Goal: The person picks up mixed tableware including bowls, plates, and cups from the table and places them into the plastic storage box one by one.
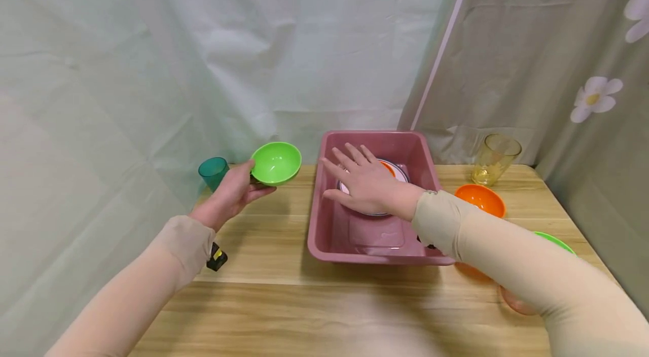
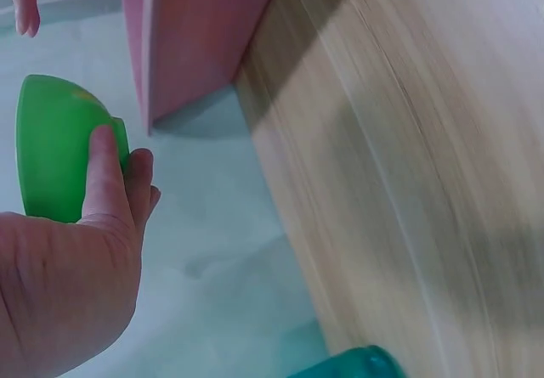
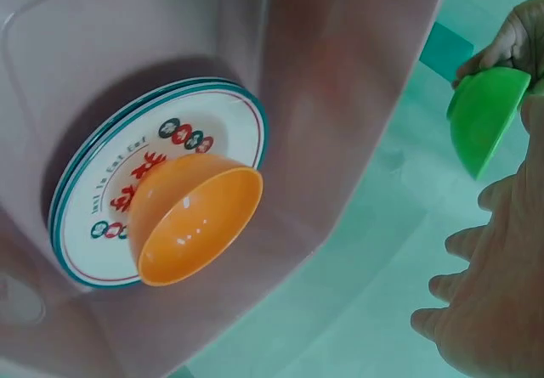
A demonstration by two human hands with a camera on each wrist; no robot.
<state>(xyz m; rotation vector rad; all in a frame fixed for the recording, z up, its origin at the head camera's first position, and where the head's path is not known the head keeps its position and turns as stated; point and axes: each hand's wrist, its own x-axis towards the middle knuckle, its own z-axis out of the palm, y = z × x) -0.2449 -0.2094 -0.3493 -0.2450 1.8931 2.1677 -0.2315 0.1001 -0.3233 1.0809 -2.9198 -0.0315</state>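
Note:
My left hand [image 1: 230,191] grips a green bowl [image 1: 276,164] by its side, thumb near the rim and fingers beneath. The bowl is held up left of the pink basin [image 1: 380,259], its hollow tilted toward the head camera. Over the basin spreads my right hand [image 1: 366,183], fingers straight and apart, holding nothing. Inside the basin, the right wrist view shows stacked white plates [image 3: 212,123] with teal rims and red lettering. An orange bowl [image 3: 200,225] lies tipped on its side on the top plate; in the head view my right hand hides most of both.
A teal cup [image 1: 213,171] stands behind my left hand. Right of the basin are a yellow glass [image 1: 494,160] and another orange bowl [image 1: 480,199]. A green rim [image 1: 555,240] and a pinkish clear item [image 1: 517,302] are partly covered by my right sleeve. Curtains hang behind the wooden table.

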